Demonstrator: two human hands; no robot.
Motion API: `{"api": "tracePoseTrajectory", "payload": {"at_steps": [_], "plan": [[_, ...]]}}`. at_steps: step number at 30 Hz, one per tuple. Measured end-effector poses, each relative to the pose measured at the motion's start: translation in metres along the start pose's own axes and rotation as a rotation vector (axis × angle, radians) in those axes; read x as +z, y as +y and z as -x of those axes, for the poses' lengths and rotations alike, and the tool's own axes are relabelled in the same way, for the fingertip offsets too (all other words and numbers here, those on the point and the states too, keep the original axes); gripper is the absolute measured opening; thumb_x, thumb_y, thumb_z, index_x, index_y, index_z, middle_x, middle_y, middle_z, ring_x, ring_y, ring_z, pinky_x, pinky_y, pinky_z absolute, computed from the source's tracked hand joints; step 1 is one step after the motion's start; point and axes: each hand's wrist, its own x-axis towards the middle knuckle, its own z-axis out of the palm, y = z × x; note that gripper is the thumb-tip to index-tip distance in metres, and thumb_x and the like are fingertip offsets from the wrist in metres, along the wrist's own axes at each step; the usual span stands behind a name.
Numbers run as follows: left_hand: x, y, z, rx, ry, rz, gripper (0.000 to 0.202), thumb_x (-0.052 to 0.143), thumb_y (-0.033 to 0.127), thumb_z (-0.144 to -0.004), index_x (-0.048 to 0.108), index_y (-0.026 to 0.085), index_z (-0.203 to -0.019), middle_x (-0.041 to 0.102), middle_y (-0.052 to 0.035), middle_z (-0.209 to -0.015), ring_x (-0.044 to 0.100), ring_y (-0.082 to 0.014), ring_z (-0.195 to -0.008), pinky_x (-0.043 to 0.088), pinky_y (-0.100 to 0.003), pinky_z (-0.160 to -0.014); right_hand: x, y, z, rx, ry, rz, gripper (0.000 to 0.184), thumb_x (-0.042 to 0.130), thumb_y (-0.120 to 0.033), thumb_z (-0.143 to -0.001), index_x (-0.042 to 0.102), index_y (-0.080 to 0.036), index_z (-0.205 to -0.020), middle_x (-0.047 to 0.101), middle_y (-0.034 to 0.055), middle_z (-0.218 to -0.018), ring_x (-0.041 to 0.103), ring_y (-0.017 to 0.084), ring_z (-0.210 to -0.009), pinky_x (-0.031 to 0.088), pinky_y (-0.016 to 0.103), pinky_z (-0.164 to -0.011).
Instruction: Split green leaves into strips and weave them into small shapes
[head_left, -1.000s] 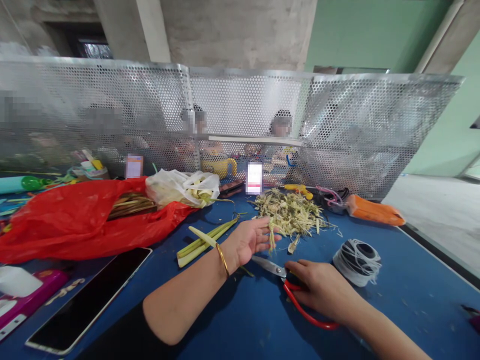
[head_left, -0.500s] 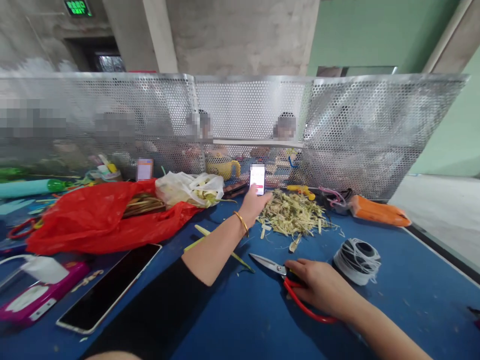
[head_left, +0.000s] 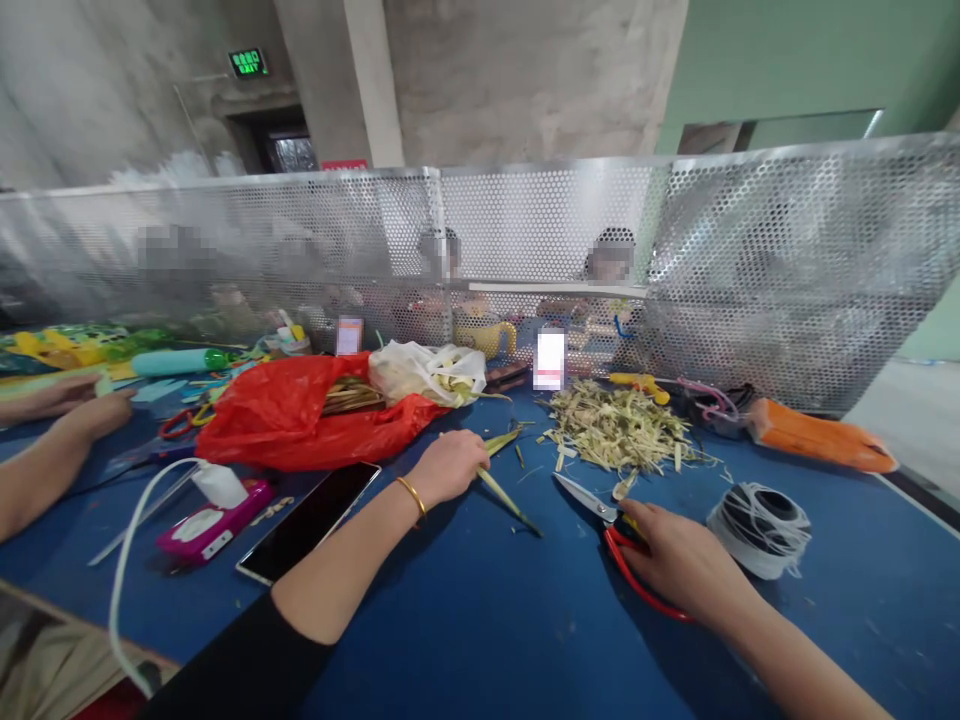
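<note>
My left hand (head_left: 452,466), with a gold bangle at the wrist, is closed around pale green leaf strips (head_left: 507,500) at the middle of the blue table. Its fingertips are partly hidden; one strip points right and toward me, another up and to the right. My right hand (head_left: 671,548) grips red-handled scissors (head_left: 592,500), whose blades point left and away from me, low over the tabletop. Just beyond the blades lies a heap of leaf scraps (head_left: 622,425). A spool of grey-white cord (head_left: 761,530) stands right of my right hand.
A lit phone (head_left: 549,358) stands against the perforated metal partition (head_left: 547,220). On the left are a red plastic bag (head_left: 270,415), a dark phone (head_left: 311,525) and a magenta power strip (head_left: 217,522) with a white cable. At far left are another person's hands (head_left: 90,405). An orange packet (head_left: 821,435) lies right.
My left hand has come back from the lit phone's screen and closed on the leaf strips. My right hand keeps the scissors. The view has swung left, showing another person's hands.
</note>
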Motion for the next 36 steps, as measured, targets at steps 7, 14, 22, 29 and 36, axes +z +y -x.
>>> {"api": "tracePoseTrajectory", "payload": {"at_steps": [7,14,22,29,36], "plan": [[0.004,0.045,0.012,-0.259,0.112,0.608,0.011,0.071,0.03,-0.071,0.073,0.02,-0.075,0.066,-0.0045,-0.077,0.057,-0.0162,-0.073,0.043,-0.024,-0.067,-0.005,-0.007,0.005,-0.048,-0.013,0.093,0.036,0.042,-0.028,-0.087,0.058,-0.016,-0.118,0.069,0.0141,-0.094,0.068,0.028,-0.077,0.045,0.032,-0.062],[0.038,0.065,0.028,-0.682,-0.003,1.3,0.012,0.07,0.024,-0.075,0.071,0.014,-0.082,0.058,0.0004,-0.062,0.052,-0.008,-0.055,0.041,-0.018,-0.051,-0.024,-0.027,0.003,0.049,-0.025,0.283,0.021,0.05,-0.016,-0.082,0.064,-0.012,-0.097,0.069,0.0169,-0.082,0.068,0.029,-0.073,0.044,0.032,-0.057],[0.057,0.059,0.032,-0.629,0.166,1.318,0.012,0.069,0.024,-0.075,0.072,0.015,-0.084,0.059,0.0007,-0.066,0.051,-0.0095,-0.059,0.042,-0.02,-0.055,-0.004,-0.102,-0.007,0.006,0.08,-0.834,0.018,0.057,-0.039,-0.081,0.054,-0.021,-0.08,0.06,-0.0026,-0.065,0.059,0.014,-0.059,0.045,0.024,-0.055],[0.059,0.049,0.035,-0.662,0.192,1.323,0.017,0.067,0.028,-0.077,0.071,0.018,-0.091,0.063,-0.0007,-0.081,0.055,-0.0084,-0.07,0.043,-0.017,-0.061,0.013,-0.096,-0.01,0.111,0.021,-1.332,0.037,0.054,-0.054,-0.079,0.05,-0.019,-0.071,0.056,-0.0039,-0.055,0.057,0.012,-0.049,0.045,0.023,-0.051],[0.065,0.061,0.047,-0.445,0.14,0.598,0.038,0.059,0.049,-0.079,0.062,0.016,-0.06,0.053,-0.0001,-0.054,0.049,-0.012,-0.052,0.039,-0.024,-0.052,0.007,-0.065,-0.014,0.117,0.347,-0.82,0.027,0.042,-0.041,-0.091,0.053,-0.021,-0.076,0.056,-0.0022,-0.054,0.054,0.014,-0.051,0.041,0.025,-0.054]]}}
